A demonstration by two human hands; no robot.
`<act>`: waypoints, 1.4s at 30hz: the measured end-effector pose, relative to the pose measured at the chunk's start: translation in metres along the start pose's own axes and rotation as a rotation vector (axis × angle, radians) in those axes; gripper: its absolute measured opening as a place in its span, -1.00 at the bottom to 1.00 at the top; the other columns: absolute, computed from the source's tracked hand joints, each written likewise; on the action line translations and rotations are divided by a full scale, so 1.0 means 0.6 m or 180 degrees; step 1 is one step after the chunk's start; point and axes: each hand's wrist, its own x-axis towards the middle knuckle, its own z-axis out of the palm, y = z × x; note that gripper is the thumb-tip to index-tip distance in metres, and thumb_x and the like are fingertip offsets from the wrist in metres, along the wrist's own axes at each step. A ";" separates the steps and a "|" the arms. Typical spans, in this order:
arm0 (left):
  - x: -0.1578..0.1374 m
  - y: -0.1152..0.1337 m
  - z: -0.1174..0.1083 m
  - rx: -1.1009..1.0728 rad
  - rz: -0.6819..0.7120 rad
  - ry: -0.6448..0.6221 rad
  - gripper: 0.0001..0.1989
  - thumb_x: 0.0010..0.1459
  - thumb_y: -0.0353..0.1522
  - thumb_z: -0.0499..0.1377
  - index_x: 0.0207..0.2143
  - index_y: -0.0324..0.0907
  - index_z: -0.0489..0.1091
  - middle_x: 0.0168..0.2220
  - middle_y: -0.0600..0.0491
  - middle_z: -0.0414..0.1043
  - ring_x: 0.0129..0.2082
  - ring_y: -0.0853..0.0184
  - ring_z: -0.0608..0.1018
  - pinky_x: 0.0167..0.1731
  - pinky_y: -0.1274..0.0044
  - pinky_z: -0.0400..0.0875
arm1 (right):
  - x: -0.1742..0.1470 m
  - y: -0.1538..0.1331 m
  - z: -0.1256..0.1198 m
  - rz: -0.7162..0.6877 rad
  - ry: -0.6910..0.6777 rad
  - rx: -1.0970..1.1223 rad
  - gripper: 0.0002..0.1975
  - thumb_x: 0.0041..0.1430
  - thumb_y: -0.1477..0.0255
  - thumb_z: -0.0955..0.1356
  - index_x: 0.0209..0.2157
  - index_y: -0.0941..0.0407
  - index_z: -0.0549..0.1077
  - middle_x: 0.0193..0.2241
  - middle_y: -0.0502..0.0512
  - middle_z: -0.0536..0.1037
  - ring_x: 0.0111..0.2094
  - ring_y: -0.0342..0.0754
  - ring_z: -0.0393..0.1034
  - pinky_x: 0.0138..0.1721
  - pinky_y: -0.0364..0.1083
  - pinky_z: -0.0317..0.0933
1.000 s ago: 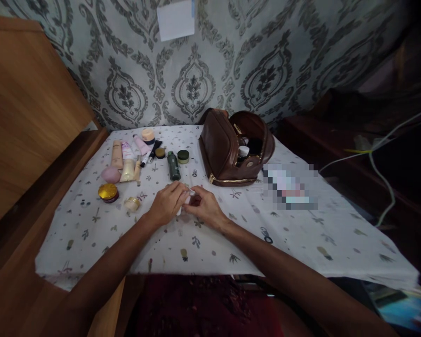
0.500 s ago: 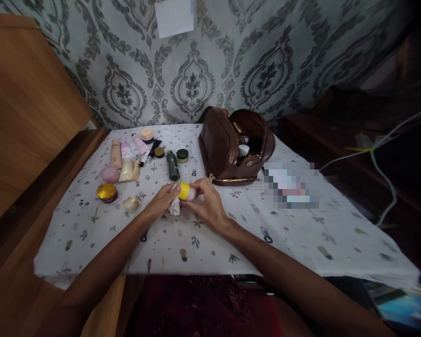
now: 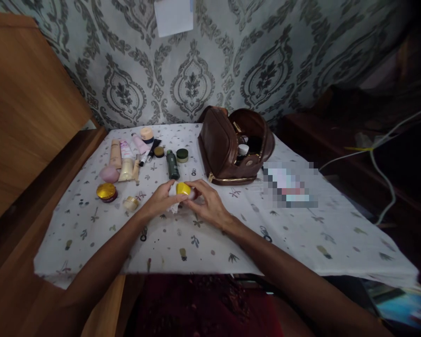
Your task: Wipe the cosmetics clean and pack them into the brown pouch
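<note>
A small bottle with a yellow cap (image 3: 183, 189) is between my two hands, above the middle of the table. My right hand (image 3: 207, 202) has its fingers curled round the bottle's pale body. White tissue (image 3: 174, 208) is pinched in my left hand (image 3: 162, 199), which presses it against the capped end; the thumb lies below the yellow cap. Just beyond my hands a dark green bottle (image 3: 172, 164) lies on the cloth, beside a dark green-lidded jar (image 3: 182, 155). A small cream-coloured jar (image 3: 131, 203) sits left of my left hand.
An unzipped brown leather bag (image 3: 219, 145) with containers inside stands at the back right. Several tubes (image 3: 115, 153), a pink egg-shaped sponge (image 3: 109, 174) and a gold-lidded jar (image 3: 106, 192) are on the left. A blurred-out flat object (image 3: 291, 185) lies right of the bag.
My left hand has shifted the tissue round the capped end, its thumb now reaching below the cap. The yellow cap is turned slightly differently. My right hand keeps its hold.
</note>
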 end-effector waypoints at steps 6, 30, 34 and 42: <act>0.001 0.003 0.001 0.0041 -0.0088 0.0249 -0.62 0.03 -0.08 0.25 -0.33 -0.23 0.34 -0.48 0.17 0.31 -0.51 0.44 0.32 -0.50 0.61 0.23 | 0.003 0.008 0.000 0.0681 0.0212 0.0341 -0.50 0.04 0.21 0.48 0.00 0.09 0.45 -0.21 0.09 0.43 -0.41 -0.12 0.29 -0.32 -0.06 0.29; 0.143 0.206 0.064 0.3284 0.1830 -0.0213 -0.61 0.30 -0.39 -0.07 0.10 -0.10 0.37 -0.15 0.01 0.54 -0.27 0.29 0.56 -0.25 0.51 0.37 | 0.007 -0.049 -0.229 0.1121 0.0592 0.1716 -0.52 -0.06 0.27 0.54 -0.12 0.08 0.39 -0.27 0.00 0.49 -0.31 -0.13 0.39 -0.27 -0.12 0.31; 0.187 0.251 0.098 0.4544 0.1728 -0.0580 -0.51 0.27 -0.44 -0.04 0.21 0.02 0.27 -0.17 0.02 0.55 -0.34 0.24 0.59 -0.35 0.48 0.38 | 0.034 -0.047 -0.301 0.0861 0.1081 0.1363 -0.54 -0.03 0.21 0.53 -0.14 0.07 0.40 -0.26 0.01 0.50 -0.31 -0.11 0.41 -0.25 -0.08 0.35; 0.194 0.197 0.079 0.4021 0.2177 -0.0512 -0.61 0.31 -0.44 -0.08 0.16 -0.15 0.22 -0.23 0.01 0.54 -0.35 0.27 0.59 -0.41 0.52 0.40 | 0.121 0.000 -0.347 0.0217 0.0731 -0.0057 -0.62 0.06 0.28 0.47 -0.11 0.10 0.41 -0.24 0.04 0.50 -0.23 -0.04 0.41 -0.21 -0.06 0.28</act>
